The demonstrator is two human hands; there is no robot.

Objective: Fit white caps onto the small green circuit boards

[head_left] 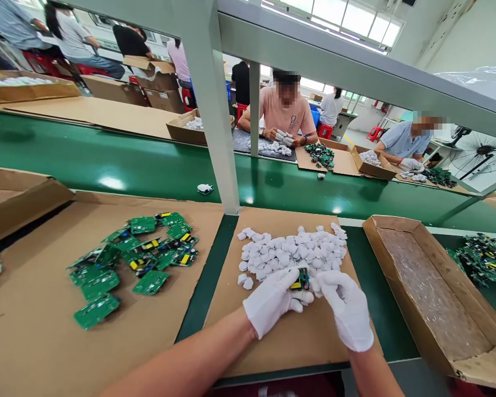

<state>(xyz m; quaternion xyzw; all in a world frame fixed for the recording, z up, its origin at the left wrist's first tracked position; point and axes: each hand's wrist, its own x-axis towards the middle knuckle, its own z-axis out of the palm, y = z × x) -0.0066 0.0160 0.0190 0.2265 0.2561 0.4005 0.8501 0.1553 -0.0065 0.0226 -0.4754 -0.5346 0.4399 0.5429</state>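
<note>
My left hand (276, 300), in a white glove, holds a small green circuit board (301, 279) with yellow and black parts, its fingers wrapped round the board's edge. Just right of the board is my right hand (346, 306), also gloved, its thumb and fingers pinched together; what they grip, if anything, is too small to make out. Behind both hands a heap of small white pieces (293, 251) lies on a cardboard sheet (227, 325). A loose pile of green circuit boards (146, 251) rests on another cardboard sheet (33, 309) to the left.
An open cardboard box (438, 298) stands at the right, beside more circuit boards (488, 259). A metal post (217, 127) rises behind the cardboard sheets. Across the green conveyor (157, 171), on which a white piece (205, 189) lies, people (287, 110) sit at work.
</note>
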